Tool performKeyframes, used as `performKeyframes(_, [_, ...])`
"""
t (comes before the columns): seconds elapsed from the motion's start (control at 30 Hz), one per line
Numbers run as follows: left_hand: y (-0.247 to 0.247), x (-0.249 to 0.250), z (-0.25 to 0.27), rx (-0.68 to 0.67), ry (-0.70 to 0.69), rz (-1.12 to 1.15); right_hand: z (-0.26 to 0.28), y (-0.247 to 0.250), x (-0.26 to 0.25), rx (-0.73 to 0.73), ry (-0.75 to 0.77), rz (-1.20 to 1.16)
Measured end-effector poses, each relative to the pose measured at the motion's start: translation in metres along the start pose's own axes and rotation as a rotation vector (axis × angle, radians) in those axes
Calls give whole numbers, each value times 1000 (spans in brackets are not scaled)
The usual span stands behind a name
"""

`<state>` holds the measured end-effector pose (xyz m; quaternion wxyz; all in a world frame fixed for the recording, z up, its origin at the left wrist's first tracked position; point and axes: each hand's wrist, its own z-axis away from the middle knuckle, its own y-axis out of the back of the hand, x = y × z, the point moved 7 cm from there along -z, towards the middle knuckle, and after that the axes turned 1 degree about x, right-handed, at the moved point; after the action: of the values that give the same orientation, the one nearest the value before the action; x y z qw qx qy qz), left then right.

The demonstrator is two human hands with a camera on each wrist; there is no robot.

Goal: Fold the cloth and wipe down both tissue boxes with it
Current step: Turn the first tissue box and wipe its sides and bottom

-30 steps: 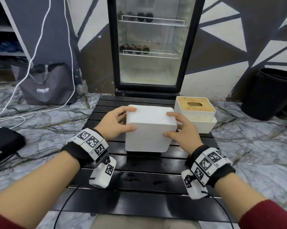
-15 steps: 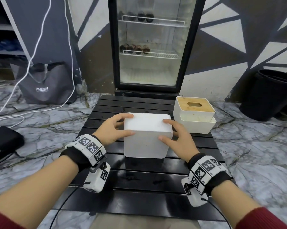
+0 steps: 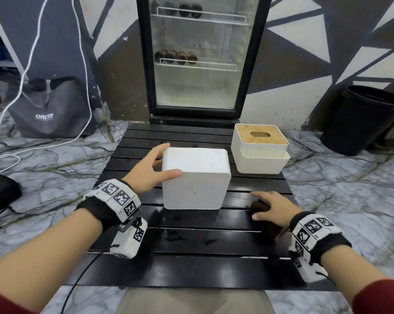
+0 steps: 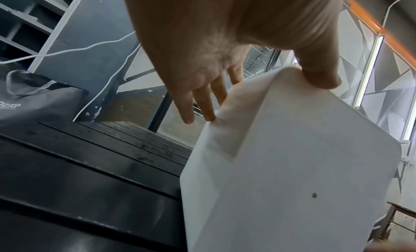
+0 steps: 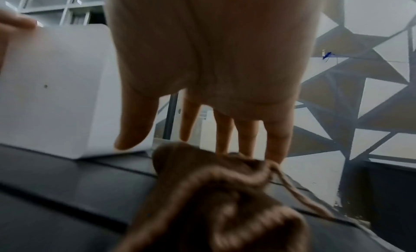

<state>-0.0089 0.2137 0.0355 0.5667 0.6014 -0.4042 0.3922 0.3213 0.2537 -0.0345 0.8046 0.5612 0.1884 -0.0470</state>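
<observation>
Gripping the white box [image 3: 195, 177], left hand [image 3: 149, 172]; right hand [image 3: 274, 209] spread over cloth [image 5: 216, 193].

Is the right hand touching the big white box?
Apart. The head view shows the right hand down on the brown cloth, with bare table slats between it and the white box.

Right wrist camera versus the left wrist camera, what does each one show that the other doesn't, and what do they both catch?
Only the right wrist view shows the brown cloth bunched on the black slatted table, with the right hand reaching down over it, fingers straight. Only the left wrist view shows the left hand holding the white tissue box, thumb on its upper edge and fingers along its far side, and the grey bag behind. Both views show that white box and the table.
</observation>
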Motion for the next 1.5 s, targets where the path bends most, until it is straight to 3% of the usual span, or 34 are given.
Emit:
performKeyframes(0.1, [0, -3, -1, 5, -8, 14, 4, -6, 11, -34, -28, 63])
performKeyframes(0.4, [-5, -2, 7, 50, -12, 60, 4, -1, 2, 76, 22, 61])
performKeyframes(0.6, [-12, 0, 27, 261, -47, -50, 14, 58, -41, 375, 103, -235])
performKeyframes(0.77, [-14, 9, 29, 279, -89, -118, 34, 96, -125, 541, 332, -385])
performKeyframes(0.87, [-12, 13, 26, 237, -109, -143, 41, 90, -176, 521, 466, -307])
performKeyframes(1.0, [-15, 11, 25, 154, -101, -117, 34, 65, -208, 496, 431, -54])
performKeyframes(1.2, [-14, 9, 27, 153, -109, -80, 29, 46, -219, 540, 415, 142])
performKeyframes(1.5, [-17, 9, 27, 139, -92, -32, 6, 62, -198, 532, 361, 82])
